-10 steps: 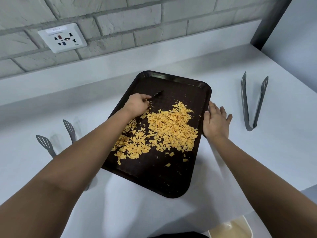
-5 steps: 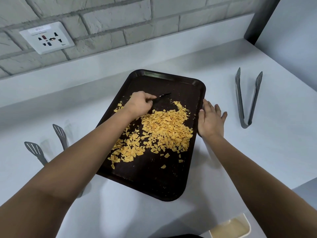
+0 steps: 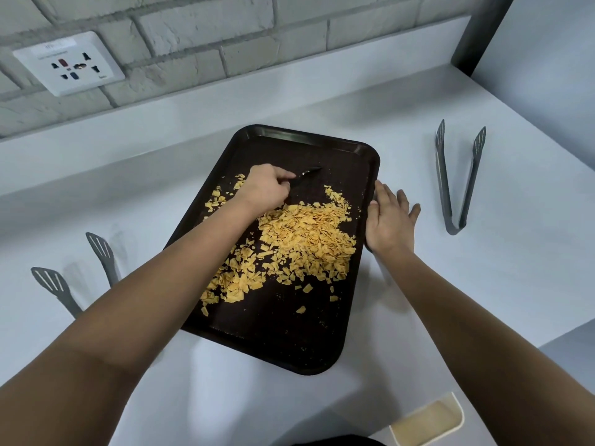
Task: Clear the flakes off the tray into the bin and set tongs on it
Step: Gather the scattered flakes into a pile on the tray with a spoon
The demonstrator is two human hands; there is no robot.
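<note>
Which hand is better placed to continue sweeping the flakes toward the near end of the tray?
The left hand: its grip already holds a small dark tool behind the flakes. The right hand lies open against the tray edge, steadying it.

**White counter under a pale brick wall**

The white counter [image 3: 322,91] meets a low upstand below a whitewashed brick wall [image 3: 209,24]. On that wall, far left above the upstand, sits a white socket plate [image 3: 68,64]. A dark vertical post [image 3: 479,30] rises at the counter's right rear corner, beside a plain grey panel [image 3: 547,53].
</note>
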